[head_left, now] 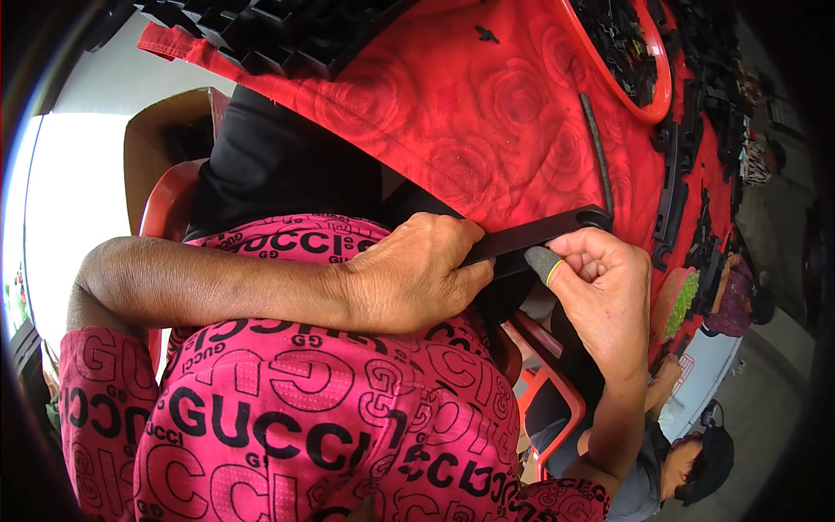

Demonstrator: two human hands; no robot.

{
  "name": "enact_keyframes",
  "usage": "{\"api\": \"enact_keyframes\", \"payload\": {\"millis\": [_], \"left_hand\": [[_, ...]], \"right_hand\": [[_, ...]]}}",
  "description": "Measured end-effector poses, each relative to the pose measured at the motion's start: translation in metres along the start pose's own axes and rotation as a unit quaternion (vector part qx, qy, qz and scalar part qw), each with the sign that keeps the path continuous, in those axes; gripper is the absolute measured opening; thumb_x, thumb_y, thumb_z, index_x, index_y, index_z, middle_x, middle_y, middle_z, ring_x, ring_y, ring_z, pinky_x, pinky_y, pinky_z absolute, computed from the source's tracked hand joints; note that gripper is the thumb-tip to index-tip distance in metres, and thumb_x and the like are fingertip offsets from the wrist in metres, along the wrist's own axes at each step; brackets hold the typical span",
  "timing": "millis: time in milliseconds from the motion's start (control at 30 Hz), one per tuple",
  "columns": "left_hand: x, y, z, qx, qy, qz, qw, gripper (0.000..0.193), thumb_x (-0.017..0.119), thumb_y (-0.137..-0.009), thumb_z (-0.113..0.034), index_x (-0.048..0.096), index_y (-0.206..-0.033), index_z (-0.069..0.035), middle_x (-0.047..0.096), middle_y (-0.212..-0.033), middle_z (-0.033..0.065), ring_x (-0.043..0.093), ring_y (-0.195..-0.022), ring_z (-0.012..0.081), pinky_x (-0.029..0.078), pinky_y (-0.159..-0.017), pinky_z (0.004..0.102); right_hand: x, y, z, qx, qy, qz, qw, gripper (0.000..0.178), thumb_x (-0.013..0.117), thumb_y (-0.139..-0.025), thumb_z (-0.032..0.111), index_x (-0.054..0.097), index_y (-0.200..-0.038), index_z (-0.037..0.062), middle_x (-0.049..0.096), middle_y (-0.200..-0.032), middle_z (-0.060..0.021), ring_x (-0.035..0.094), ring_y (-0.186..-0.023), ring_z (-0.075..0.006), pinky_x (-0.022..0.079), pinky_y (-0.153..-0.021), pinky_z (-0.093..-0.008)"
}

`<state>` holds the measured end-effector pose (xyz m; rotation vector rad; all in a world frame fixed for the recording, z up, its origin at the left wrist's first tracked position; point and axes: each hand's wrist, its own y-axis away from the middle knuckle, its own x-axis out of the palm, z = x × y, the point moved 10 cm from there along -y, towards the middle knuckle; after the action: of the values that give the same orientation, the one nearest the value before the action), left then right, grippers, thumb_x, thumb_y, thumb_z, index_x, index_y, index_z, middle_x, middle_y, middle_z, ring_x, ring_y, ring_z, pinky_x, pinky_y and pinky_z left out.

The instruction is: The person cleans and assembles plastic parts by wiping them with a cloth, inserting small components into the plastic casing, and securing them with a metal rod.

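A flat, black strip-shaped part [532,233] with a rounded far end lies across my lap at the table's edge. My left hand [426,265] is closed on its near end, thumb and fingers pinching it. My right hand [604,287] is closed at the strip's lower edge near the rounded end, its fingers curled. A grey cover with a yellow rim, a finger cot [543,263], sits on the right thumb. What exactly lies under the right fingertips is partly hidden. Just beyond the strip's rounded end, a thin dark rod [596,148] rests on the red rose-patterned tablecloth [470,113].
Black moulded parts [278,35] are piled at the far left, with more [678,174] along the right. A red-rimmed container [659,87] holds small black pieces. One small black piece [485,35] lies on the cloth. Beside a red chair [557,391], another person [639,470] sits at right.
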<state>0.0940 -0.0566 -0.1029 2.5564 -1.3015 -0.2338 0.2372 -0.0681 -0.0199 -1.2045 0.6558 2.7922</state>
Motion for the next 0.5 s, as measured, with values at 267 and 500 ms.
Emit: {"api": "enact_keyframes", "payload": {"millis": [267, 500], "left_hand": [[0.000, 0.002, 0.004, -0.007, -0.001, 0.000, 1.000, 0.026, 0.058, -0.099, -0.016, 0.065, -0.099, 0.008, 0.063, -0.066, 0.0194, 0.068, -0.062, 0.0292, 0.053, -0.060, 0.0426], [-0.007, 0.010, -0.022, 0.026, -0.007, -0.008, 1.000, 0.024, 0.058, -0.100, -0.017, 0.066, -0.101, 0.006, 0.064, -0.070, 0.0195, 0.069, -0.065, 0.0261, 0.052, -0.061, 0.0409]], "right_hand": [[0.001, 0.008, 0.007, -0.053, 0.080, -0.040, 0.995, 0.010, 0.072, -0.082, -0.004, 0.066, -0.089, -0.0003, 0.061, -0.072, -0.0039, 0.055, -0.057, -0.0098, 0.045, -0.053, -0.0294], [-0.014, 0.019, 0.025, -0.051, 0.057, -0.048, 0.996, 0.015, 0.072, -0.080, -0.008, 0.063, -0.090, 0.0003, 0.058, -0.077, -0.0068, 0.056, -0.067, -0.0173, 0.047, -0.063, -0.0325]]}}
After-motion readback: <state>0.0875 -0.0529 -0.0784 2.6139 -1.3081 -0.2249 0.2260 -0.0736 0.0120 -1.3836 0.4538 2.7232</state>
